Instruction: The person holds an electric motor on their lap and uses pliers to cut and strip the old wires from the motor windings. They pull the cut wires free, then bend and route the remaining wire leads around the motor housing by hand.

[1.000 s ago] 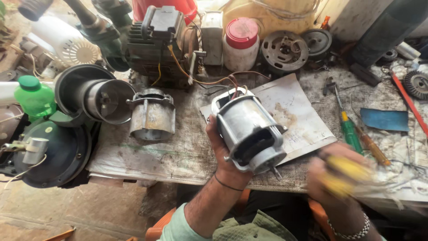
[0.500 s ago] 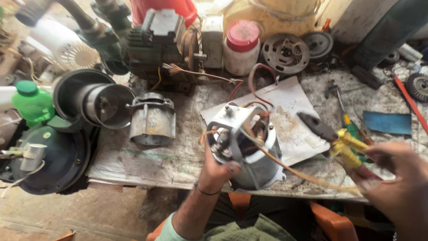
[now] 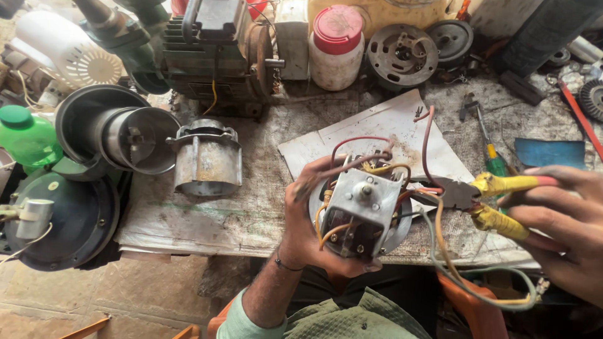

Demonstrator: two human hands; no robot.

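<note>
Motor, a small grey metal unit trailing red, yellow and brown wires, sits raised above the front edge of the workbench, clamped from the left side in the left hand, fingers wrapped around its body. Right hand is closed around the yellow-sleeved handles of pliers, whose dark nose touches the wiring at the motor's right side. Behind lie a stained sheet of paper, a metal housing and a red-lidded white jar.
</note>
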